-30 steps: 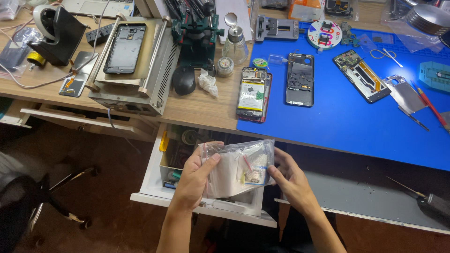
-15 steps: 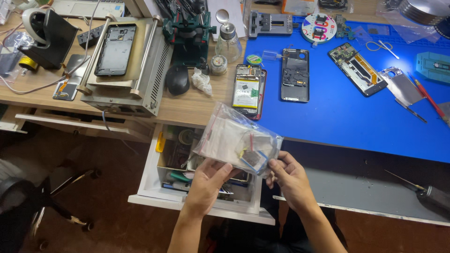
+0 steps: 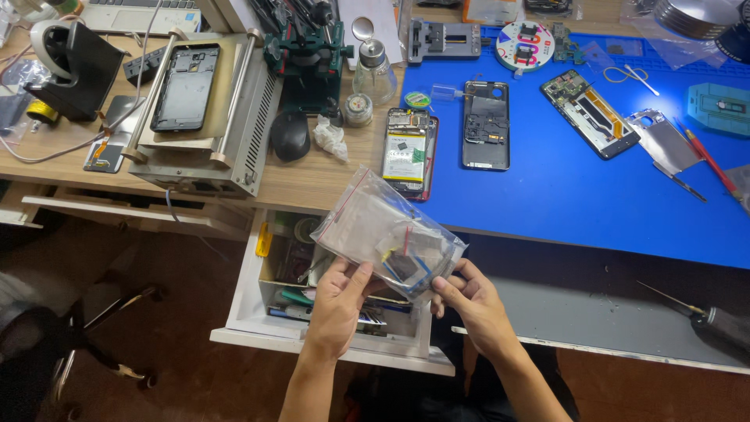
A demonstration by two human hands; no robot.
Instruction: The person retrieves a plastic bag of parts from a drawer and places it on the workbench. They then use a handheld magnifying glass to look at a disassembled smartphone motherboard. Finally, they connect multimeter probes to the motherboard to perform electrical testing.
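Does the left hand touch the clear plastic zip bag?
Touching. The head view shows the left hand pinching the lower edge of the clear plastic zip bag with thumb and fingers.

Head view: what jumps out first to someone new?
First, the clear plastic bag of small parts held up in both hands, left hand and right hand, over an open drawer full of tools. Behind it, the bright blue mat covers the right of the desk, with opened phones laid out on it. At left, a grey machine carries a phone frame on top.

Clear zip bag (image 3: 383, 234) of small parts, tilted, pinched above the open drawer (image 3: 250, 312)
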